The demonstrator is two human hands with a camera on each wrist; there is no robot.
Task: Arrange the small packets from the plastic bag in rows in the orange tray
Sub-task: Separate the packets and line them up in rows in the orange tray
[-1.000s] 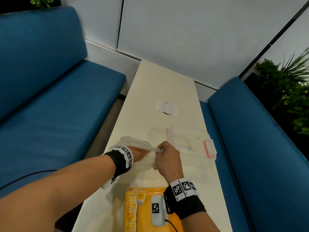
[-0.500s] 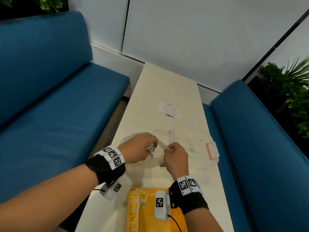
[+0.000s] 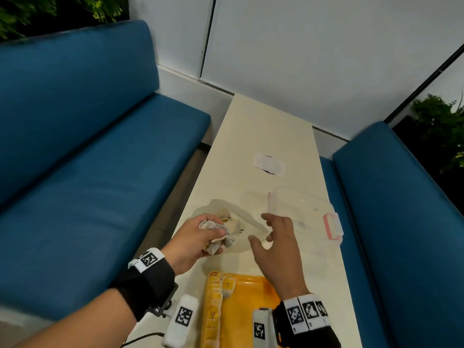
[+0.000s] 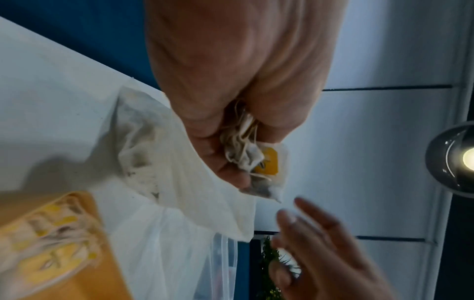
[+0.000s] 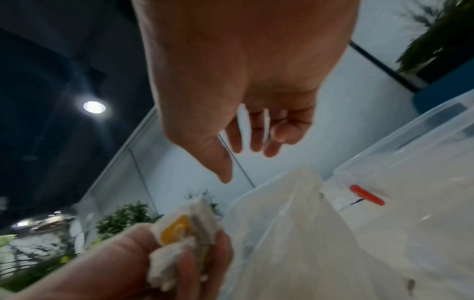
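Observation:
My left hand (image 3: 200,237) grips a bunch of small white packets (image 3: 213,231) with yellow tags (image 4: 268,163), lifted just above the table. The thin plastic bag (image 3: 247,222) lies crumpled on the table behind and under that hand, with more packets (image 4: 138,154) inside it. My right hand (image 3: 275,237) hovers open over the bag's right side, fingers spread, holding nothing. The orange tray (image 3: 247,310) sits at the near edge of the table with a row of packets (image 3: 214,305) along its left side. In the right wrist view the left hand's packets (image 5: 184,235) show below my open fingers (image 5: 252,134).
A clear plastic box (image 3: 305,214) with a pink clasp (image 3: 331,226) stands right of the bag. A white taped patch (image 3: 268,163) lies farther up the narrow cream table (image 3: 263,126). Blue benches (image 3: 88,156) flank the table on both sides.
My left hand drew out of the bag holding a bunch of packets. My right hand let go of the bag's edge and opened; the bag sank onto the table.

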